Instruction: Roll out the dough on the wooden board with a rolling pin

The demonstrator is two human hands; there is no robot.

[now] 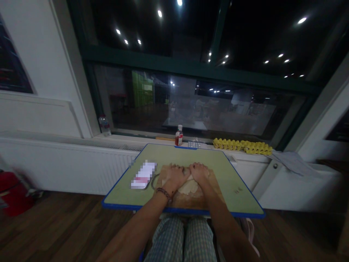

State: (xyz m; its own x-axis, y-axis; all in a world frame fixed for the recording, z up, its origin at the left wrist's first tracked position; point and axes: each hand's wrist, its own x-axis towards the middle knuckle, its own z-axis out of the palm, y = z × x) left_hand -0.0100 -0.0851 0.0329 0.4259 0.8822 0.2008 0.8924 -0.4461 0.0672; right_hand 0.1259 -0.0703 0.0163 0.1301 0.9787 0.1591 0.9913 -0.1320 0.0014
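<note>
"Pale dough (188, 187) is under both hands, yes?"

"Yes. Left hand (174, 177) and right hand (199, 172) lie open and press on it, not clenched. It sits on a wooden board (185, 202), on a green desk with blue edge (240, 202)."

A dark brown beaded or braided bracelet (164, 195) circles the left wrist (160, 194), though its exact make is too small to tell. The left hand (174, 177), the right hand (199, 173) and both forearms are bare, with no sleeve in view. Over the knees lie soft trousers (167, 240) in a pale green, blue and white check of fine crossing lines.
</note>
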